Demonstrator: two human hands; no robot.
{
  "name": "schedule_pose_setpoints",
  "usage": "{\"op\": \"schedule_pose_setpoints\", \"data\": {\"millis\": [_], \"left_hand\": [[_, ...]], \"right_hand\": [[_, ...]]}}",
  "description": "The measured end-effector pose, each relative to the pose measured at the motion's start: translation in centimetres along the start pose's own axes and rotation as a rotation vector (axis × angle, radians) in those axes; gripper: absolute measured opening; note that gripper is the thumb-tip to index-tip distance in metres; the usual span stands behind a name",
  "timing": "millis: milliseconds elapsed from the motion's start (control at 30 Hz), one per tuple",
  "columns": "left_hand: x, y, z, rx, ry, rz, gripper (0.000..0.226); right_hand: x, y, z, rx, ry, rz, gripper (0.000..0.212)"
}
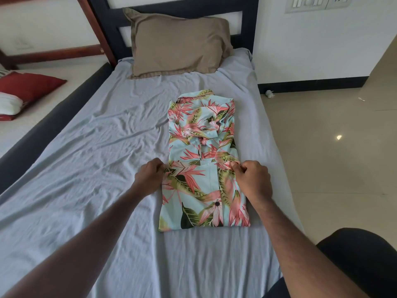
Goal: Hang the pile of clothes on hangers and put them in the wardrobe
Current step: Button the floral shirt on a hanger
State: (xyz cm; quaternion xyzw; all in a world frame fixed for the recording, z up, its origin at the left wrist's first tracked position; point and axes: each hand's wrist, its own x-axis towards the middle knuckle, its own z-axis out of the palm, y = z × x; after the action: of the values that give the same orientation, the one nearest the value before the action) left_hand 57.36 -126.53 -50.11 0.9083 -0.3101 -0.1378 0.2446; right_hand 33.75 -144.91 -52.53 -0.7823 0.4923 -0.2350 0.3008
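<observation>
A folded shirt (199, 134) with a pink and green leaf print on light blue lies on the grey-blue bed sheet (96, 147), right of the bed's middle. Its lower part is folded up over the rest. My left hand (150, 177) pinches the left corner of that folded edge. My right hand (251, 179) pinches the right corner of the same edge, fingers curled round the cloth. No hanger and no wardrobe are in view.
A brown pillow (178, 44) leans against the dark headboard (247, 20). A second bed with a red cushion (30, 87) stands at the left. Tiled floor (333, 147) runs along the bed's right side. My knee in dark cloth (361, 265) is at the lower right.
</observation>
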Motion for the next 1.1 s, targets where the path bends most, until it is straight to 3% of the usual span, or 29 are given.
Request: {"op": "schedule_pose_setpoints", "data": {"millis": [67, 167, 200, 267, 333, 433, 500, 600, 700, 833, 933, 1100], "left_hand": [[-1.4, 0.0, 0.2, 0.041, 0.089, 0.051, 0.01], [-5.5, 0.3, 0.5, 0.139, 0.239, 0.357, 0.035], [-7.1, 0.2, 0.7, 0.177, 0.226, 0.503, 0.045], [-9.6, -0.4, 1.5, 0.273, 0.125, 0.757, 0.062], [-11.3, -1.6, 2.5, 0.361, 0.053, 0.872, 0.07], [-12.4, -2.8, 3.4, 0.367, 0.058, 0.877, 0.065], [-12.3, -2.9, 3.3, 0.416, 0.083, 0.911, 0.051], [-11.5, -3.3, 2.7, 0.489, 0.087, 0.882, 0.062], [-11.1, -4.6, 1.9, 0.38, 0.059, 0.786, 0.079], [-11.3, -5.4, 1.8, 0.184, 0.035, 0.767, 0.066], [-11.4, -6.0, 1.8, 0.162, 0.046, 0.809, 0.047], [-11.4, -6.1, 2.3, 0.262, 0.07, 0.857, 0.054]], "right_hand": [[-0.3, 0.3, -0.1, 0.045, 0.024, -0.002, 0.047], [-1.7, 1.1, -0.5, 0.058, 0.1, -0.182, 0.029], [-2.4, 1.1, -0.8, 0.058, 0.093, -0.288, 0.034], [-3.6, 0.7, -1.9, 0.1, -0.035, -0.49, 0.051], [-5.0, 0.5, -3.1, 0.016, -0.238, -0.649, 0.064], [-6.8, 1.2, -3.3, -0.258, -0.471, -0.785, 0.078], [-7.4, 1.8, -3.0, -0.326, -0.515, -0.796, 0.076], [-7.7, 2.0, -3.0, -0.35, -0.458, -0.835, 0.068], [-7.3, 2.2, -3.0, -0.349, -0.391, -0.875, 0.074], [-6.2, 3.3, -3.5, -0.163, -0.358, -0.779, 0.079], [-6.2, 4.0, -3.6, -0.125, -0.368, -0.737, 0.076], [-6.5, 4.0, -3.6, -0.241, -0.429, -0.743, 0.078]]}}
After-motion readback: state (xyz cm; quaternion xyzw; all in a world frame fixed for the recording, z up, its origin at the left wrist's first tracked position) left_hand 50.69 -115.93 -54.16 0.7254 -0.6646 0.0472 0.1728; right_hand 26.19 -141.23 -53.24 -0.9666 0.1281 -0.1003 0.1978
